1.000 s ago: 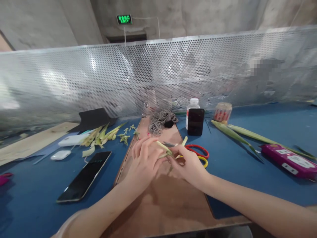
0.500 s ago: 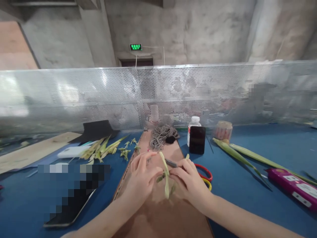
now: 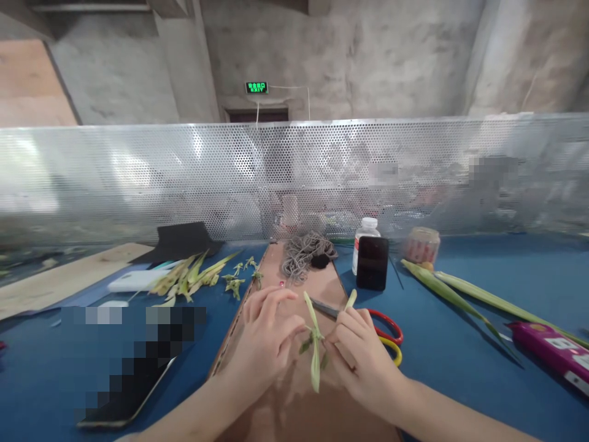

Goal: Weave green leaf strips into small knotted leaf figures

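Between my hands hangs a small pale green leaf piece [image 3: 315,356] with strips crossing at a knot, over the brown cardboard [image 3: 294,411]. My left hand [image 3: 271,325] is at its left side, thumb and fingertip pinched on a thin end of it. My right hand [image 3: 359,350] pinches its other side, and a pale strip end [image 3: 351,299] sticks up above those fingers. Scissors with red and yellow handles [image 3: 390,326] lie partly behind my right hand, their blades pointing left.
Grey yarn [image 3: 301,255] lies at the cardboard's far end. Leaf pieces [image 3: 188,279] and a dark phone [image 3: 133,380] are left. A bottle [image 3: 368,227], a black upright object [image 3: 372,263], a can [image 3: 422,245], long leaves [image 3: 455,301] and a purple package [image 3: 552,353] are right.
The leaf piece now hangs slightly lower and its strips look more spread. My right hand has moved a little down and right, farther from my left. The view has shifted slightly.
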`<state>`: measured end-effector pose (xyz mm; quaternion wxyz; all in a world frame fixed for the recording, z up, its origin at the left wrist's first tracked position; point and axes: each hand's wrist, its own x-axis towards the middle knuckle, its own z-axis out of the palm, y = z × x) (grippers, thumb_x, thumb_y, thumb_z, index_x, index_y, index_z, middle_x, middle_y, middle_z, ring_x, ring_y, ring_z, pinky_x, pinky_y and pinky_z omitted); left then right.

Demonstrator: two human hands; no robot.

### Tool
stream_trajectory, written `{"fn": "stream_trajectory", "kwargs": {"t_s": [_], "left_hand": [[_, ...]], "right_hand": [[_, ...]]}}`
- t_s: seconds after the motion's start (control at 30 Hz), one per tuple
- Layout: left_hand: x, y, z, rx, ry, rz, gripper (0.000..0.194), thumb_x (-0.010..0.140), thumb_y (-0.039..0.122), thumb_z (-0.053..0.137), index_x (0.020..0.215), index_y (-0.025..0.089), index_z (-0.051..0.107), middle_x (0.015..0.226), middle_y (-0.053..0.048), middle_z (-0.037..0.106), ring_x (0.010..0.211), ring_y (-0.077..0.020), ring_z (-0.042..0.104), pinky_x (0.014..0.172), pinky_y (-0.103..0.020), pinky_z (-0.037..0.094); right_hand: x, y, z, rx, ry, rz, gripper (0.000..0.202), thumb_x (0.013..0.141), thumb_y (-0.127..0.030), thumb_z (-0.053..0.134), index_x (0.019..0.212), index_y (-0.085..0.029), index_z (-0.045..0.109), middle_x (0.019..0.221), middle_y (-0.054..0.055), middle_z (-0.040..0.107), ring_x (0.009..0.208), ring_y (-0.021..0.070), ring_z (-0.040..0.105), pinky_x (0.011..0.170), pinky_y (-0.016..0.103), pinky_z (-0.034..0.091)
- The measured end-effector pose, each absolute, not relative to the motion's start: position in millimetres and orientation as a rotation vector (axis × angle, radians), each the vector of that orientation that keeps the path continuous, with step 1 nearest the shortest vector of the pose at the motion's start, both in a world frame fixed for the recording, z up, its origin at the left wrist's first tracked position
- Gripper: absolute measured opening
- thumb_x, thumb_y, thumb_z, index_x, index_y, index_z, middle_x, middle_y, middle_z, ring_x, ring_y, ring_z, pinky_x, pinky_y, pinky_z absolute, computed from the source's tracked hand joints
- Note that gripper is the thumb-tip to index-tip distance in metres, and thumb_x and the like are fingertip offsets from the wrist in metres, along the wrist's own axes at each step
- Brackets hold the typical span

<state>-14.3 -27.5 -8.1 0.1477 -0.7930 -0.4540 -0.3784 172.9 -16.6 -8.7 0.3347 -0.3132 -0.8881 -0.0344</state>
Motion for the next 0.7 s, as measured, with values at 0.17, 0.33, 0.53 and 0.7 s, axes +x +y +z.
{"fn": "stream_trajectory", "kwargs": {"t_s": [0.17,0.33,0.53,0.7], "left_hand": [[-14,-27,-7,-2.279,-1.316,-1.091,0.018,0.077,0.017,0.049,0.071,0.027,0.063,0.107,-0.004,0.045,0.104,-0.0268,0.035,0.086,-0.046,0.029],[-12,-30,-7,-2.227,-1.483,-1.157,0.019,0.077,0.018,0.046,0.089,0.027,0.058,0.119,-0.005,0.034,0.109,-0.0258,0.032,0.088,-0.047,0.031],[-3,-33,-13,-2.423,-1.561,-1.165,0.009,0.076,0.026,0.049,0.076,0.022,0.057,0.107,-0.006,0.042,0.102,-0.0251,0.037,0.085,-0.046,0.035],[-1,-31,-15,-2.379,-1.518,-1.133,0.011,0.076,0.02,0.05,0.069,0.023,0.059,0.102,-0.005,0.047,0.1,-0.0252,0.038,0.083,-0.044,0.035]], "right_hand": [[173,-18,-8,-0.788,-2.279,-0.073,0.015,0.07,-0.007,0.042,0.06,-0.016,0.038,0.065,0.002,0.044,0.067,0.0153,0.04,0.061,0.029,0.03],[169,-13,-12,-0.787,-2.145,-0.154,0.015,0.071,-0.007,0.042,0.06,-0.017,0.038,0.064,0.001,0.045,0.065,0.0142,0.04,0.06,0.028,0.03],[159,-4,-26,-0.775,-2.051,-0.281,0.016,0.07,-0.007,0.04,0.058,-0.017,0.037,0.06,0.0,0.044,0.06,0.0133,0.039,0.057,0.027,0.028],[160,-11,-22,-0.728,-2.087,-0.269,0.015,0.072,-0.009,0.038,0.059,-0.017,0.042,0.059,0.001,0.045,0.06,0.0146,0.04,0.057,0.028,0.029]]}}
